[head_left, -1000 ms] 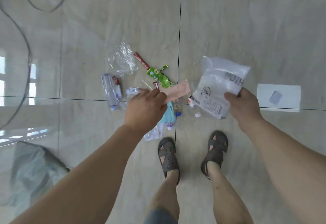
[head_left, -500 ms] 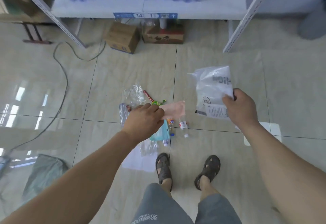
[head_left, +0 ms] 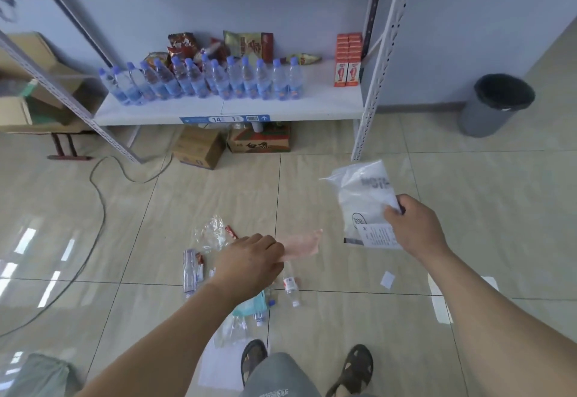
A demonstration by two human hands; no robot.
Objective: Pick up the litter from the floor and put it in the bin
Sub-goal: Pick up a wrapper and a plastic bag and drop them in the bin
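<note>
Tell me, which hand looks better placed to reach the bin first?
The right hand, probably. It holds the white plastic bag on the side where the grey bin stands, by the wall. The left hand pinches a pink wrapper above the remaining litter, farther from the bin.

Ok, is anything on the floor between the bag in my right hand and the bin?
Nothing visible: the white plastic bag in the right hand faces bare tile up to the grey bin. The shelf post stands left of that line.
</note>
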